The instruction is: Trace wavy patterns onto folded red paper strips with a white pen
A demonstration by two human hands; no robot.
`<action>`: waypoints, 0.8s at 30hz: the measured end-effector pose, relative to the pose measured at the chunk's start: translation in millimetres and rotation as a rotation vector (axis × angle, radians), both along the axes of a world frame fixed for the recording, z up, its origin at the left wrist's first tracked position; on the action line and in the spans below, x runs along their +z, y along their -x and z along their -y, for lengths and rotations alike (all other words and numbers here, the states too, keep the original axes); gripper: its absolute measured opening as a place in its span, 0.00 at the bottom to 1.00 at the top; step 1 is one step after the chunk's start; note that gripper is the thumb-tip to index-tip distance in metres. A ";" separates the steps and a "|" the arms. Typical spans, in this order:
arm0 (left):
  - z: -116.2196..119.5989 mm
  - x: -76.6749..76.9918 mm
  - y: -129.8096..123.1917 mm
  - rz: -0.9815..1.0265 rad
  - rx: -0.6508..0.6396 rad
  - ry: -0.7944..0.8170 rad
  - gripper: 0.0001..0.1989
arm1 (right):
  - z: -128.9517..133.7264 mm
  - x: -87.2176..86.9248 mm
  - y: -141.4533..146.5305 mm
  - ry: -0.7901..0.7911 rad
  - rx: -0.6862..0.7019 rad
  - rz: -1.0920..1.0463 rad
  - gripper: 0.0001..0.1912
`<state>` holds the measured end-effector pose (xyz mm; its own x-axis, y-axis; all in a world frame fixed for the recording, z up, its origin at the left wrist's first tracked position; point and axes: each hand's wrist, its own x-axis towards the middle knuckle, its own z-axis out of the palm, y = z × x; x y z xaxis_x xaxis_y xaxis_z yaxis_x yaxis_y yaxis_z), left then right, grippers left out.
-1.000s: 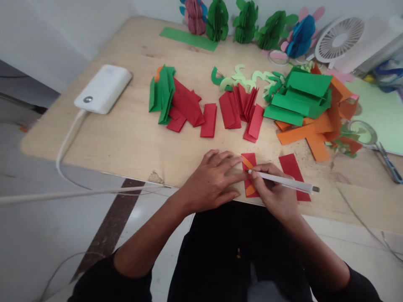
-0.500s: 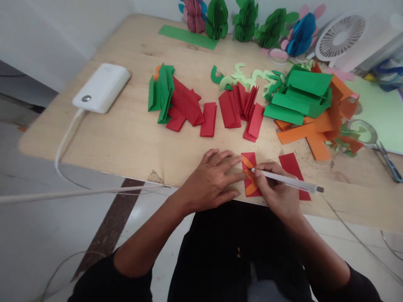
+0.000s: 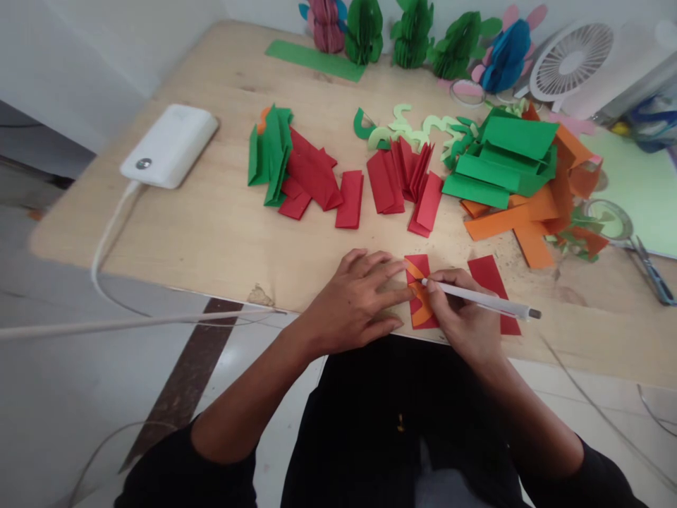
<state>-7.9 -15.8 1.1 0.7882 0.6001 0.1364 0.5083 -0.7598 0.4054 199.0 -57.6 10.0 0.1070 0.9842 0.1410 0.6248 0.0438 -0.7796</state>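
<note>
My left hand [image 3: 364,300] lies flat with its fingers spread, the fingertips pressing on an orange curved paper cutout [image 3: 423,310]. That cutout rests on a folded red paper piece [image 3: 417,324] at the table's front edge. In my right hand [image 3: 465,310] is a white pen [image 3: 486,299], held in a writing grip. Its tip touches at or close to the cutout's inner edge. Partly behind my right hand lies another red paper strip [image 3: 489,275].
Folded red papers [image 3: 349,201], green folded papers [image 3: 502,166] and orange scraps [image 3: 534,226] lie beyond my hands. A white power bank [image 3: 169,144] with a cable sits left. Scissors [image 3: 653,271] lie right; a white fan [image 3: 571,63] and paper figures [image 3: 412,35] stand behind.
The pen's rear end has swung very slightly to the left and up, with its tip still at the orange cutout. My left hand has stayed in place.
</note>
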 end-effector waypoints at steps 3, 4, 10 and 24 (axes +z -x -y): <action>0.2 0.1 -0.1 -0.002 0.000 -0.001 0.22 | -2.4 -1.2 1.2 0.012 0.003 -0.003 0.06; 0.2 0.2 -0.1 -0.004 0.000 0.000 0.22 | -2.9 -1.2 1.7 0.013 0.000 -0.008 0.06; 0.4 0.2 -0.3 -0.010 0.000 0.010 0.21 | 6.0 4.9 -0.1 -0.026 -0.016 -0.097 0.07; 0.2 -9.7 -0.8 0.011 0.000 -0.049 0.21 | 32.9 -1.7 -14.3 -0.437 0.268 0.431 0.11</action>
<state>-7.1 -16.1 -8.6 0.7866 0.5926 0.1737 0.5041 -0.7787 0.3735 213.3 -90.5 8.2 -0.2880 0.8118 0.5080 0.8000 0.4955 -0.3383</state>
